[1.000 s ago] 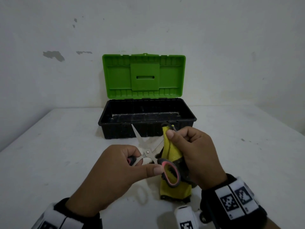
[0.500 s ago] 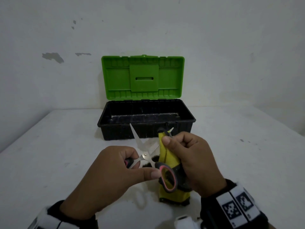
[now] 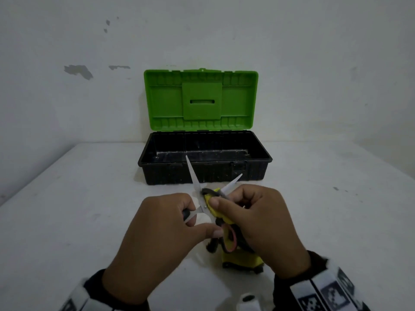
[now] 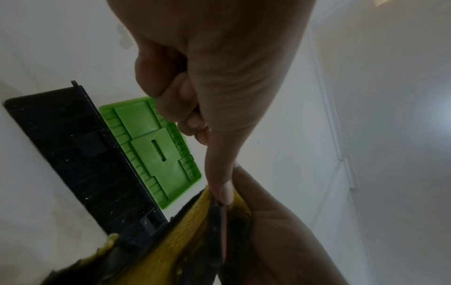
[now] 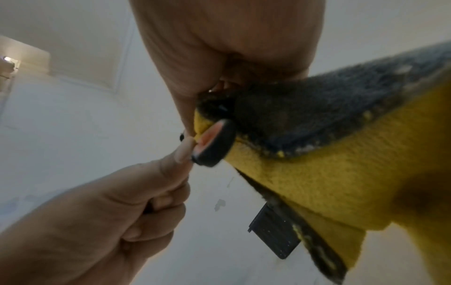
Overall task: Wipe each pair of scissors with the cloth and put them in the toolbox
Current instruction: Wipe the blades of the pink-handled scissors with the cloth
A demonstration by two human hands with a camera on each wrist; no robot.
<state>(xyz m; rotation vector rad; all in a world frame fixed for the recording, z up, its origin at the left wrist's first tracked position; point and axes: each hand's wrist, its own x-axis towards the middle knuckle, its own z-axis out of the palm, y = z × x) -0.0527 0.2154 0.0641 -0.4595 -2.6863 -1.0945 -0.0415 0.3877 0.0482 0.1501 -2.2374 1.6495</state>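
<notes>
two hands work: left hand (image 3: 157,234) grips open black-handled steel scissors (image 3: 197,194); right hand (image 3: 258,223) fingers pinch yellow cloth (image 3: 238,259) around one blade.

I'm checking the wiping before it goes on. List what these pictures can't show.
- Toolbox floor: head view, near wall hides its front part.
- Scissors right blade: cloth and right hand cover most of it.
- Left hand grip: head view, its fingers hide one handle.
- Blade cleanliness: too small and dim.

Fuzzy cloth (image 3: 224,217), shiny metal scissors (image 3: 193,176), ribbed plastic toolbox (image 3: 203,173).
</notes>
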